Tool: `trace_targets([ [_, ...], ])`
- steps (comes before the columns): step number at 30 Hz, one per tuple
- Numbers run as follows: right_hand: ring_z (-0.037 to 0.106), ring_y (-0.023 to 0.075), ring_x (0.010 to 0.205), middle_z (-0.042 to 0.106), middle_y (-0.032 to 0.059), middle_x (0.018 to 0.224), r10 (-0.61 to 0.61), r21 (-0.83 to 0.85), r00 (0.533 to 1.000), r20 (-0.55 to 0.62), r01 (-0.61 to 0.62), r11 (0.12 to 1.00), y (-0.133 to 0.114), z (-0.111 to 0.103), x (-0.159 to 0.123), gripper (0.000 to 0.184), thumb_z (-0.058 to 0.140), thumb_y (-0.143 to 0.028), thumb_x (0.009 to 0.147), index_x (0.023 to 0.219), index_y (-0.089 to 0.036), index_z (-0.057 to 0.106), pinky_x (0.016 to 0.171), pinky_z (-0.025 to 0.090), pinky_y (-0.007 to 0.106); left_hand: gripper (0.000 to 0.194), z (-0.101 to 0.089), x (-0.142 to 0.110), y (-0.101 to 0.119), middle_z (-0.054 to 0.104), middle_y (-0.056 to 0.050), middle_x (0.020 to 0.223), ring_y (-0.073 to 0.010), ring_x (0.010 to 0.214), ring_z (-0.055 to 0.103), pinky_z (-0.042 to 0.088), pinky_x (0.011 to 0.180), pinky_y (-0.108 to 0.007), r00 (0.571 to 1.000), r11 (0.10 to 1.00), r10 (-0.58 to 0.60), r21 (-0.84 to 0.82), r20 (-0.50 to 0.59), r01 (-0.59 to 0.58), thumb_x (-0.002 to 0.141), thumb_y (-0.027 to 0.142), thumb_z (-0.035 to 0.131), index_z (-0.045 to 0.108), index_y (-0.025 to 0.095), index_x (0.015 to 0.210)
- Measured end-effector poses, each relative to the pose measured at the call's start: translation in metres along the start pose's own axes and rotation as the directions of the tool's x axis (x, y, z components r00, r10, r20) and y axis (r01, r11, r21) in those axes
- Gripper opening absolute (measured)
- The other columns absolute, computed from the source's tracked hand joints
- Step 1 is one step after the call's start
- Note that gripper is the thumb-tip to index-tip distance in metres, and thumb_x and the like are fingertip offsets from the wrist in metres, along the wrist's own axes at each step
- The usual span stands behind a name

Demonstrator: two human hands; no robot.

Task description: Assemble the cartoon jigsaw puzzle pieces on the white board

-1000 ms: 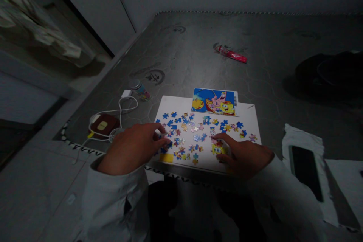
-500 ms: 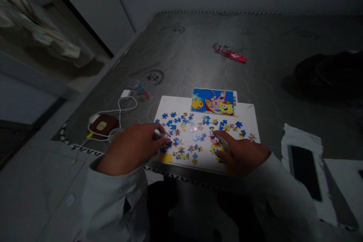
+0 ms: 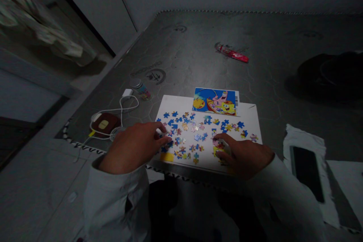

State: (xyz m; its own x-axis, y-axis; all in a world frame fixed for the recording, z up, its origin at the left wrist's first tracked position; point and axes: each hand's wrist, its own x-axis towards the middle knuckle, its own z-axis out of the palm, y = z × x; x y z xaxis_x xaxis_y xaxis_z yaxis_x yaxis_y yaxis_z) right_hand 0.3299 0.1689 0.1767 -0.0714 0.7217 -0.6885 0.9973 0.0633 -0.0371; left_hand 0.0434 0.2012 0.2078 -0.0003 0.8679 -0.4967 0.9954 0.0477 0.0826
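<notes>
Many small jigsaw pieces (image 3: 185,125), mostly blue, yellow and pink, lie spread over a white board (image 3: 178,102). At the board's left edge is my left hand (image 3: 134,143), its thumb over blue pieces and its index finger apart from the thumb. No piece shows gripped there; the other fingers are hidden. My right hand (image 3: 245,155) lies at the right side, with thumb and index finger spread beside an upright strip of joined jigsaw pieces (image 3: 216,146). The fingertips seem to touch this strip and cover part of it. Behind the pieces lies a cartoon picture card (image 3: 215,101).
Left of the board stand a small clear jar (image 3: 142,90) and a brown box (image 3: 104,124) with a white cable (image 3: 121,107). A red packet (image 3: 233,53) lies farther back. A phone (image 3: 307,172) rests on white cloth at right, near a dark object (image 3: 329,77).
The whole view has shifted slightly, moving everything a little to the right. Both hands keep nearly the same place and pose over the pieces.
</notes>
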Motion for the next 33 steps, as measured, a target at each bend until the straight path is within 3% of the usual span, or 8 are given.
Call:
trace_targets([
  [8, 0.085, 0.0371, 0.103, 0.089, 0.0127, 0.116, -0.033, 0.015, 0.997, -0.067, 0.034, 0.999, 0.0052, 0.0075, 0.0061, 0.055, 0.049, -0.058, 0.111, 0.164, -0.044, 0.060, 0.073, 0.050, 0.038, 0.031, 0.0002, 0.0001, -0.0016, 0.091, -0.005, 0.124, -0.0332, 0.110, 0.085, 0.058, 0.085, -0.041, 1.000, 1.000, 0.010, 0.001, -0.006, -0.010, 0.107, 0.052, 0.072, 0.086, 0.036, 0.130],
  [19, 0.085, 0.0392, 0.107, 0.089, 0.0142, 0.115, -0.001, 0.015, 0.999, -0.044, 0.002, 1.000, 0.0033, 0.0045, 0.0074, 0.065, 0.052, -0.059, 0.112, 0.174, -0.043, 0.048, 0.082, 0.059, 0.045, 0.035, 0.0002, -0.0008, -0.0022, 0.090, -0.005, 0.128, -0.0343, 0.112, 0.084, 0.058, 0.086, -0.043, 1.000, 1.000, 0.007, 0.028, 0.000, -0.007, 0.109, 0.053, 0.068, 0.084, 0.036, 0.135],
  [27, 0.084, 0.0431, 0.110, 0.088, 0.0208, 0.120, -0.004, 0.034, 0.998, -0.061, 0.006, 0.999, 0.0030, 0.0060, 0.0060, 0.065, 0.047, -0.055, 0.113, 0.175, -0.036, 0.048, 0.082, 0.056, 0.048, 0.035, -0.0016, -0.0028, 0.0013, 0.089, -0.009, 0.129, -0.0358, 0.112, 0.084, 0.059, 0.088, -0.044, 1.000, 1.000, -0.007, 0.025, -0.008, 0.007, 0.108, 0.053, 0.070, 0.084, 0.035, 0.134],
  [33, 0.085, 0.0402, 0.105, 0.088, 0.0176, 0.114, -0.017, 0.050, 0.996, -0.091, 0.021, 0.999, 0.0088, 0.0077, 0.0066, 0.064, 0.049, -0.058, 0.112, 0.172, -0.037, 0.051, 0.081, 0.056, 0.046, 0.030, 0.0003, -0.0014, -0.0017, 0.091, -0.005, 0.121, -0.0327, 0.108, 0.084, 0.059, 0.087, -0.042, 1.000, 1.000, 0.012, -0.014, -0.018, -0.012, 0.106, 0.052, 0.074, 0.087, 0.036, 0.128],
])
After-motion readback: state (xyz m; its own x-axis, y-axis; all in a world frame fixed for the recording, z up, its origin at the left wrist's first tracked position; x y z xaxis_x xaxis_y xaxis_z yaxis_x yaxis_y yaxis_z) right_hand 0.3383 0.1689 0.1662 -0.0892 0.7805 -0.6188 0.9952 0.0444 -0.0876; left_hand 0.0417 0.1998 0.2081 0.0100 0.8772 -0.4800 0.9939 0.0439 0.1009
